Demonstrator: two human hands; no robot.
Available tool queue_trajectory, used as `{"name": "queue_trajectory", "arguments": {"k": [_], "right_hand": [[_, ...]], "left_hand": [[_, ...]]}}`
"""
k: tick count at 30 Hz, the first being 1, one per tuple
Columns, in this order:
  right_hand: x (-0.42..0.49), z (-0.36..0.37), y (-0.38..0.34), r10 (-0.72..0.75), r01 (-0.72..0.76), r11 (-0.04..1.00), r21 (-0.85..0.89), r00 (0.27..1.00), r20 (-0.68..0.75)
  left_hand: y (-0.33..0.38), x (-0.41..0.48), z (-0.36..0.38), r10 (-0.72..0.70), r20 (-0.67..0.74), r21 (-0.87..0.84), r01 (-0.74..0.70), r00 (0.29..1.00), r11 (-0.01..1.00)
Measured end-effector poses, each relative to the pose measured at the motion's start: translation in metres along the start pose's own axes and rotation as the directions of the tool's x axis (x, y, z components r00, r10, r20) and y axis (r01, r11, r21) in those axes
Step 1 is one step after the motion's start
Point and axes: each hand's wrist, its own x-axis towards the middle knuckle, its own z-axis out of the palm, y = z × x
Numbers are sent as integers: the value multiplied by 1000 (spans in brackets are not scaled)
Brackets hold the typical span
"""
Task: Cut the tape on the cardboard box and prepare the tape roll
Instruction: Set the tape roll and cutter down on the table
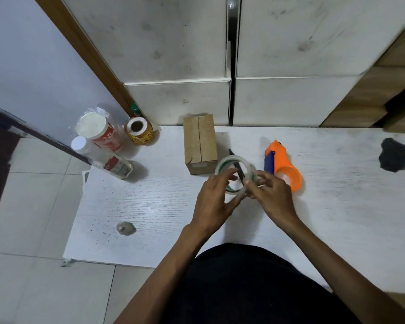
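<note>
A clear tape roll [229,160] with a green inner core is held above the white table between both hands. My left hand [212,202] grips its near-left rim. At the roll's right side, my right hand [272,196] pinches the rim with its fingertips. Just behind the roll stands a small cardboard box [199,140], its top seam running front to back. A dark thin tool [234,157], likely a cutter or scissors, lies on the table under the roll, partly hidden. An orange and blue tape dispenser [283,163] lies to the right of my hands.
At the table's left back stand a red-labelled can [101,132], a clear bottle [103,157] and a yellow-red label roll [139,130]. A crumpled wad [126,228] lies near the front left. A dark cloth [394,156] sits far right. White cabinets [178,99] rise behind the table.
</note>
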Motion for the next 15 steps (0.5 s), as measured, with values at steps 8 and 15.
{"name": "queue_trajectory", "arguments": {"k": [8,15], "right_hand": [[10,-96,5,114,-36,975,220,928,-354],[15,-148,47,316,-116,896,428,844,-433]], "left_hand": [[-14,22,33,-131,246,157,94,960,983],[-27,37,65,-151,585,424,-141,797,894]]}}
